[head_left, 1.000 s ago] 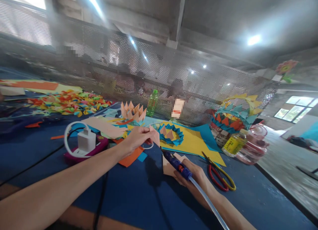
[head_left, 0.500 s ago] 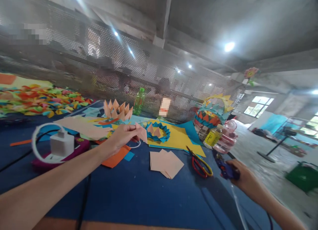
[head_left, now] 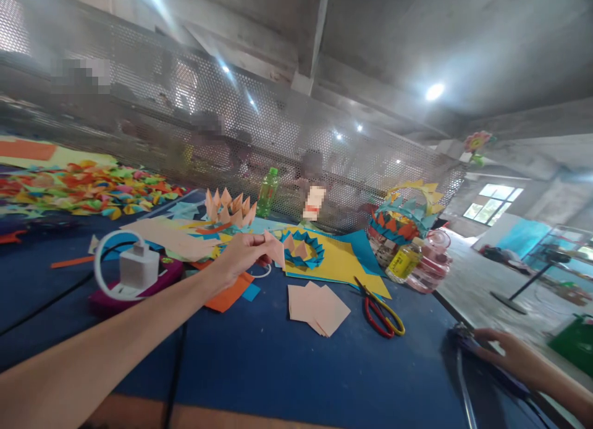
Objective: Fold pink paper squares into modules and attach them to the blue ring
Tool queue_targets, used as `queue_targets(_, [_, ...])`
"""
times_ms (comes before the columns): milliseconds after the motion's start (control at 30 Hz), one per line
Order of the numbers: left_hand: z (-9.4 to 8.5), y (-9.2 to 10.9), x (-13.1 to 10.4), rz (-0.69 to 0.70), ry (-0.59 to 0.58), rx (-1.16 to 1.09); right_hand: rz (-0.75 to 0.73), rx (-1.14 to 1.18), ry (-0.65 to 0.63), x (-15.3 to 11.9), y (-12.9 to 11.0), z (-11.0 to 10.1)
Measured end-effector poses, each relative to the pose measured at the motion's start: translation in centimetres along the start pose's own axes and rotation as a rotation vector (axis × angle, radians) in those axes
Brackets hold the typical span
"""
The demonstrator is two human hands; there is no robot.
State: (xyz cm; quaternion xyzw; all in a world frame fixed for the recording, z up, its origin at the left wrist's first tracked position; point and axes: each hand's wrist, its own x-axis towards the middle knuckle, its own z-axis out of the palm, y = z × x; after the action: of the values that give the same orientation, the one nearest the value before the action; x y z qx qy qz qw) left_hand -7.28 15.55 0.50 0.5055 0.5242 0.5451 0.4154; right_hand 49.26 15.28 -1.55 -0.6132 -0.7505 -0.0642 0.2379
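Note:
My left hand [head_left: 252, 254] pinches a folded pink paper piece [head_left: 277, 250], just left of a blue pointed paper ring [head_left: 315, 254] on yellow sheets. Over at the table's right edge, my right hand [head_left: 507, 353] is on a dark purple tool [head_left: 482, 350], which looks like a glue gun with a clear stick trailing from it. Whether its fingers grip the tool or only rest on it is hard to see. Square pink sheets [head_left: 317, 308] lie in front of the ring. Beside them are scissors [head_left: 380, 308] with red and yellow handles.
A white plug [head_left: 139, 266] sits on a purple power strip [head_left: 173, 269] at left, with black cables. Behind are a pink paper crown [head_left: 230, 211], a green bottle [head_left: 268, 192] and a colourful paper pile [head_left: 92, 188]. A yellow-labelled bottle [head_left: 404, 262] and pink jug [head_left: 430, 268] stand right.
My right hand and the purple tool have moved right and lower, to the table's edge. The view has shifted slightly; my left hand still holds the folded pink paper.

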Motion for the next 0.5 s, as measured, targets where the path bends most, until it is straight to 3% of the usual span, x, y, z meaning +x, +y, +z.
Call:
queue_targets(100, [0.0, 0.1, -0.1, 0.010, -0.015, -0.002, -0.045, 0.035, -0.063, 2.8, -4.5, 0.6])
queue_targets(233, [0.0, 0.3, -0.3, 0.029, -0.035, 0.004, -0.346, -0.034, -0.193, 6.7, -14.3, 3.3])
queue_targets(333, [-0.1, 0.8, -0.6, 0.027, -0.033, 0.006, -0.419, -0.060, -0.212, 9.2, -21.4, 6.1])
queue_targets(400, [-0.2, 1.2, -0.7, 0.034, -0.027, -0.008, -0.435, -0.082, -0.218, 10.6, -24.6, 8.1])
queue_targets(500, [-0.6, 1.6, -0.8, 0.052, -0.016, -0.038, -0.426, -0.126, -0.222, 12.1, -27.2, 10.8])
